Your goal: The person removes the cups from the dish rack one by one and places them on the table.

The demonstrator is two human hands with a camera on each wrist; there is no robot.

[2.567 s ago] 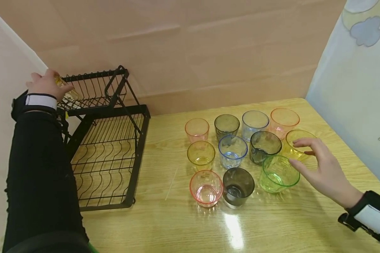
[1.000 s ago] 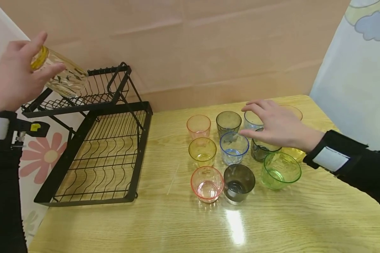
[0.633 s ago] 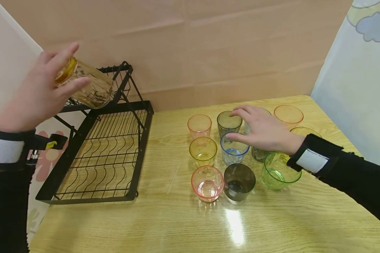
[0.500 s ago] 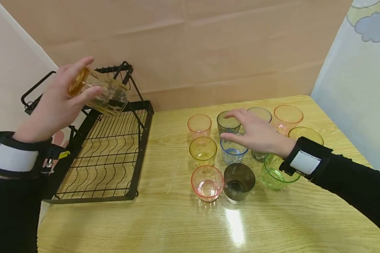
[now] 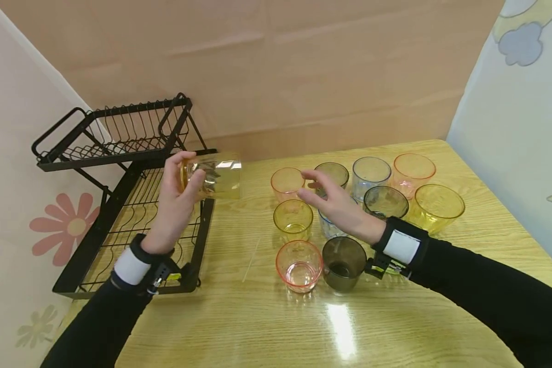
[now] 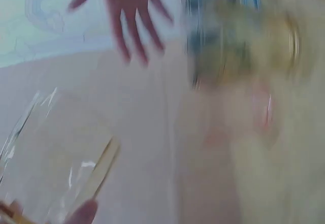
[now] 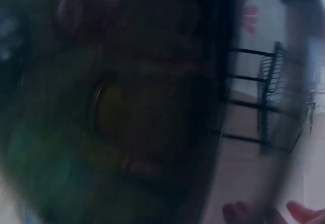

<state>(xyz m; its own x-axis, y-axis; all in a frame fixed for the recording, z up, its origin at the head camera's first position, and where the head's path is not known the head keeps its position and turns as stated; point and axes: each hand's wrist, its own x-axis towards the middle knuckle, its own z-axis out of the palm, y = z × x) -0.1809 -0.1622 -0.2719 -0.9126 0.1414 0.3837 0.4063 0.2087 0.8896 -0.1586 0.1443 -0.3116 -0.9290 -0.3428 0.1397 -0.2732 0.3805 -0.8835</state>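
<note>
My left hand [image 5: 174,204] grips a clear yellow drinking glass [image 5: 223,176] near its thick yellow end, thumb on the near side. The glass lies sideways in the air in front of the drying rack, its far end pointing right. In the left wrist view the same glass [image 6: 61,158] fills the lower left corner. My right hand [image 5: 338,207] hovers over the group of glasses with nothing in it, fingers and thumb spread apart. Beneath it are a pink glass [image 5: 287,185] and a dark grey glass [image 5: 338,174]; a blue glass is mostly hidden.
A black two-tier dish rack [image 5: 200,245] stands on the left of the wooden table [image 5: 239,322]. Coloured glasses sit in rows, including a yellow one [image 5: 293,217], a red-rimmed one [image 5: 299,266] and a dark one [image 5: 344,263]. My right forearm hides a green glass.
My left hand has lifted the yellow glass off the rack's upper tier and carried it right and lower. My right hand has moved left across the glasses.
</note>
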